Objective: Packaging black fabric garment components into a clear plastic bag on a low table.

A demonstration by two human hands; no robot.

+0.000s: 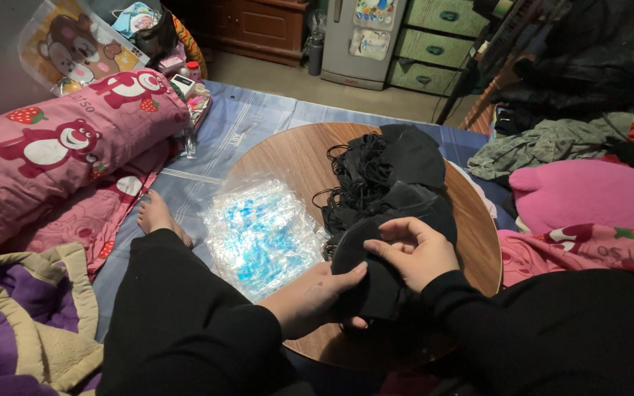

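A pile of black face masks [387,180] with tangled ear loops lies on a round wooden table [288,158]. My left hand [317,297] and my right hand [416,249] both hold a small stack of black masks [365,268] at the table's near edge. The left thumb presses on top of the stack, and the right fingers curl over its upper edge. A stack of clear plastic bags with blue print [262,231] lies on the table's left side, beside my left hand.
A pink bolster with bear and strawberry print [60,147] lies at the left, with my bare foot [157,215] on the blue sheet near it. A pink cushion [588,194] and heaped dark clothes [588,59] sit at the right. Green drawers [434,44] stand at the back.
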